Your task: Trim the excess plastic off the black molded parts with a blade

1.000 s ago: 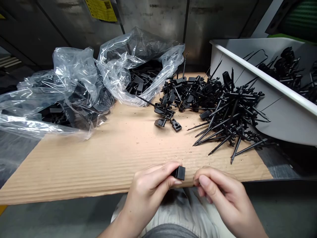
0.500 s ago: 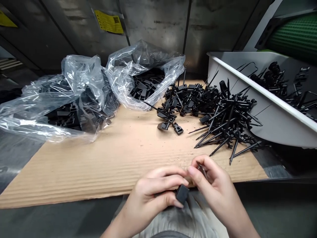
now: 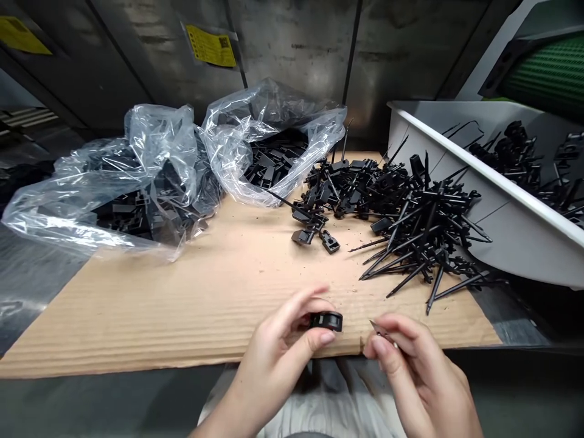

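Near the front edge of the cardboard sheet (image 3: 182, 304), my left hand (image 3: 289, 340) pinches a small black plastic part (image 3: 326, 321) between thumb and fingers. To its right, my right hand (image 3: 413, 359) is closed on a small blade (image 3: 382, 332) whose pointed tip sticks out toward the left. The two hands are apart. Beyond them lies a pile of black plastic pieces with long thin stems (image 3: 415, 225). One loose black piece (image 3: 329, 242) rests at the pile's near left side.
Two clear plastic bags, one at the left (image 3: 168, 146) and one at the back (image 3: 269, 109), hold black parts. A grey bin (image 3: 515, 237) with more black pieces stands at the right. Metal panels (image 3: 296, 55) rise behind.
My hands have moved apart, the right one down and to the right. The black part in my left hand has moved up and turned. The view has shifted slightly.
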Available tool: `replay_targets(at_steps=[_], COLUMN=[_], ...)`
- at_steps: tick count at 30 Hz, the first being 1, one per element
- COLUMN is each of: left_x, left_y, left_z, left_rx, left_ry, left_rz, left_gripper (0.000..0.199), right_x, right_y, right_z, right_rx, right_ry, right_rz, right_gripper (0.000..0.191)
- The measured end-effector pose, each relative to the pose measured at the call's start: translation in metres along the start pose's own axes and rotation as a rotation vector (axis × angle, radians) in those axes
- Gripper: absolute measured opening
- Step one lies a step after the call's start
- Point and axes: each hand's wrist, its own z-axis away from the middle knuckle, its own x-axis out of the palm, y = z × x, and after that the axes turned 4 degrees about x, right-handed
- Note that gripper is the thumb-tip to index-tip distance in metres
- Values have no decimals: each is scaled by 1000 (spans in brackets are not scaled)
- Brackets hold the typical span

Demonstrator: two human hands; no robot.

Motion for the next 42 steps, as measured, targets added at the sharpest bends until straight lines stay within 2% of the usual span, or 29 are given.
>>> replay_targets(at_steps=[4, 7, 13, 21, 27, 29, 33, 36, 42], left_x=[-4, -3, -2, -2, -2, -2, -2, -3, -3], left_y=[7, 9, 9, 9, 7, 7, 6, 5, 4], left_z=[-4, -5, -2, -5, -4, -4, -4, -3, -3], left_rx=[126, 158, 107, 135, 157, 173, 192, 178, 193], left_ry=[-46, -51, -43, -84, -73, -85, -131, -162, -167], left_rz=[-131, -120, -117, -102, -118, -123, -102, -65, -44], left_gripper=[19, 21, 19, 17, 18, 18, 19, 22, 25], right_x=[-1, 1, 7, 9, 12, 11, 6, 3, 0], right_y=[1, -1, -2, -1, 0, -1, -5, -6, -7], right_z=[-10, -14, -14, -13, -11, -12, -17, -19, -15], right_rx=[-336, -374, -437, -440, -420, -392, -239, -180, -162], right_ry=[-55, -26, 67, 39, 79, 45, -115, -191, -200], right_rz=[-10, 4, -33, -32, 13, -7, -134, -198, -222], right_gripper=[25, 31, 27, 28, 27, 26, 23, 23, 24])
